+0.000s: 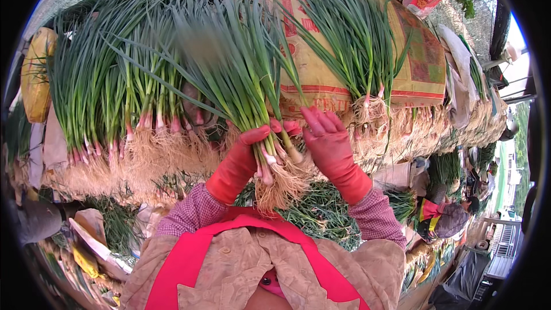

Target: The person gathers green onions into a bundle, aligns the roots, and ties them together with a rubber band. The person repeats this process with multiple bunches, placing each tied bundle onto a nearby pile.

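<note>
My left hand (pixel 247 155), in a red rubber glove, grips a bunch of green onions (pixel 245 90) just above the pale bulbs and long stringy roots. The leaves fan up and to the left. My right hand (pixel 331 146), gloved the same way, is beside the bunch on its right, with fingers raised and apart; its fingertips are near a single thicker stalk (pixel 287 140) at the bunch's edge. Whether they touch that stalk I cannot tell. Beyond my right hand a smaller bunch of green onions (pixel 361 43) lies on a woven sack (pixel 318 82).
A long row of rooted green onions (pixel 90 90) lies at the left. Loose green leaves (pixel 323 215) cover the ground below my hands. A yellow wrapped bundle (pixel 38 77) stands far left. Another person (pixel 450 219) is at the right, near a parked vehicle (pixel 503 241).
</note>
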`<state>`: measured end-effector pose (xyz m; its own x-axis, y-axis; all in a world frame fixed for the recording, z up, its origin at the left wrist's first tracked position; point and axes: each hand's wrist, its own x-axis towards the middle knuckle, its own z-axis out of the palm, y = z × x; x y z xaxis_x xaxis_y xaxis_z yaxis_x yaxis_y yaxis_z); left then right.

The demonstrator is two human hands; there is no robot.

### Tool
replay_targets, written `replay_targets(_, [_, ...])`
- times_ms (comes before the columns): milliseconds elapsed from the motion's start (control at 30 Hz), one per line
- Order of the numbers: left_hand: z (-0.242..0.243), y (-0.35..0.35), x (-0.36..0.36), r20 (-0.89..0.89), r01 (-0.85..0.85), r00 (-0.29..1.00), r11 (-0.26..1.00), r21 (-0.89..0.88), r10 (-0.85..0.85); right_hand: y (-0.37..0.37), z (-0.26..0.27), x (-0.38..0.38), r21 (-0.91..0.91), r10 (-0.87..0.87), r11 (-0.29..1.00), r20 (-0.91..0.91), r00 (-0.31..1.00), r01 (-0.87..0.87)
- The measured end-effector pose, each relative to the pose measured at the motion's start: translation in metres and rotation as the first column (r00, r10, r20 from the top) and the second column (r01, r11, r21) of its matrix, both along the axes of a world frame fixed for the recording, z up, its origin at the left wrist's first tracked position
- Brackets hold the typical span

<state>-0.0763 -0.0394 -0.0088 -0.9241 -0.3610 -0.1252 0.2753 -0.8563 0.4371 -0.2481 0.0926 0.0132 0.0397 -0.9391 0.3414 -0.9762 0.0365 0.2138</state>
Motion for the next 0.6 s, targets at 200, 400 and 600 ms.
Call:
replay_targets(200, [0.009,0.004,0.01,-0.111,0.0,0.994,0.994,0.107,0.012,-0.003,0.011,-0.099,0.276,-0.362,0.908,0.137,0.922,0.316])
replay_targets(400, [-0.001,0.005,0.016,0.024,0.01,1.0,1.0,0.01,-0.011,-0.061,0.035,-0.021,0.015,-0.086,0.978,0.936,0.34,0.206])
replay_targets(600, [-0.008,-0.001,0.023,0.28,0.115,0.956,0.991,-0.075,-0.09,-0.097,0.021,0.028,0.254,-0.316,0.909,0.936,0.153,0.33])
